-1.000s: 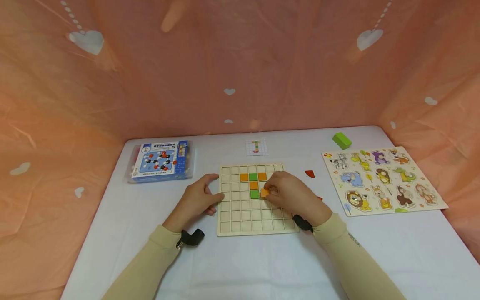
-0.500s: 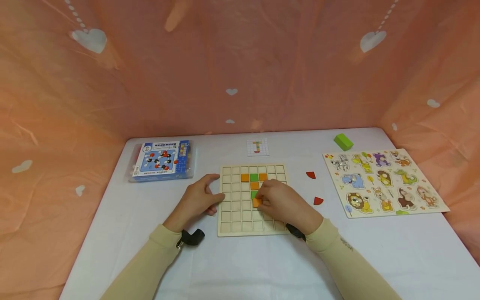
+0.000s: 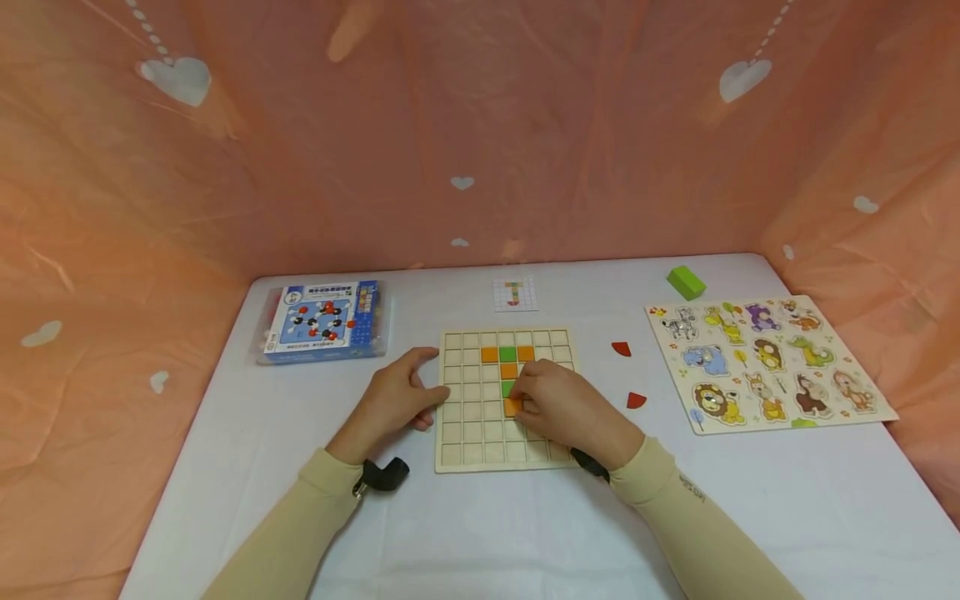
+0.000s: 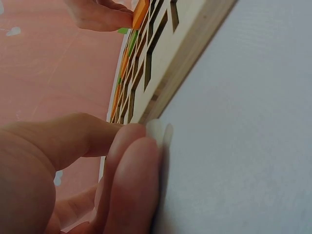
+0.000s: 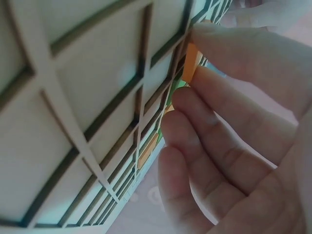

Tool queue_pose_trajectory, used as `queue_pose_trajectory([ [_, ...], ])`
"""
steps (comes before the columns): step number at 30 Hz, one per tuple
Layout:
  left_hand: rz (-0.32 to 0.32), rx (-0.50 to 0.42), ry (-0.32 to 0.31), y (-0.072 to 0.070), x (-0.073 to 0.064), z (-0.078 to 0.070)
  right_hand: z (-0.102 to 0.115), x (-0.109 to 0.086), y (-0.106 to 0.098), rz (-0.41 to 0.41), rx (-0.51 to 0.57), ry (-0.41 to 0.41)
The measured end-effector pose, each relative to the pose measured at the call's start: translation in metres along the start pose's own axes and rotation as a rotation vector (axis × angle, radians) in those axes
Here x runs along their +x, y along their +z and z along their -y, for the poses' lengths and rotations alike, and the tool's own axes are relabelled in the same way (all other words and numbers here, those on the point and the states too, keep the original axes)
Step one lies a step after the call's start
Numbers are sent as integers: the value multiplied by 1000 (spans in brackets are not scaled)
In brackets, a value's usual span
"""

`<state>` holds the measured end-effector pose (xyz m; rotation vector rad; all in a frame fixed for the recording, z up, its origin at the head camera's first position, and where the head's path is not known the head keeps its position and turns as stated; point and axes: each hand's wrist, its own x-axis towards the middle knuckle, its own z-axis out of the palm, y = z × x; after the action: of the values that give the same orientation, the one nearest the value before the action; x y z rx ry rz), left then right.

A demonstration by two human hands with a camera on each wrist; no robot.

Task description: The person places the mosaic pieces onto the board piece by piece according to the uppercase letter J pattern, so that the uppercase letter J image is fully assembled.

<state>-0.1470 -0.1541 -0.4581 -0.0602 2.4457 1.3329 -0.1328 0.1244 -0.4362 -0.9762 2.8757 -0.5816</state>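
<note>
A wooden grid board (image 3: 461,454) lies in the middle of the table, with orange and green square tiles set in its cells. Between thumb and forefinger my right hand (image 3: 573,408) pinches an orange tile (image 5: 190,63), which sits right at a cell just below the green tile (image 3: 507,389). Above that, an orange tile (image 3: 509,372) stands under a row of orange, green and orange. Along the board's left edge rests my left hand (image 3: 397,393), thumb and forefinger spread and touching the rim. In the left wrist view its fingertips (image 4: 134,170) lie against the board's side.
Two red quarter-round pieces (image 3: 621,349) lie right of the board. Behind it is a small pattern card (image 3: 514,293). A boxed molecule kit (image 3: 322,323) stands at left; an animal puzzle board (image 3: 772,362) and a green block (image 3: 686,283) are at right.
My right hand has carried the orange tile left and toward me, from beside the lower green tile to the cell below it. The left hand has stayed at the board's edge.
</note>
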Motion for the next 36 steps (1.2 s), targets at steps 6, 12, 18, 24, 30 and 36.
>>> queue_pose_trajectory([
  [6, 0, 1, -5, -1, 0, 0, 1, 1, 0, -7, -5, -12],
  [12, 1, -11, 2, -1, -1, 0, 2, 1, 0, -14, -7, -21],
  [18, -6, -9, 3, -1, 0, 0, 2, 1, 0, -20, -10, -29],
  [24, 6, -11, 6, 1, 2, -1, 1, -2, 0, -13, -15, 3],
  [30, 0, -7, 7, 1, 1, -2, 0, -1, -1, -5, -12, 7],
  [36, -3, -7, 1, 0, -1, 0, 0, -1, -1, -5, -17, -4],
])
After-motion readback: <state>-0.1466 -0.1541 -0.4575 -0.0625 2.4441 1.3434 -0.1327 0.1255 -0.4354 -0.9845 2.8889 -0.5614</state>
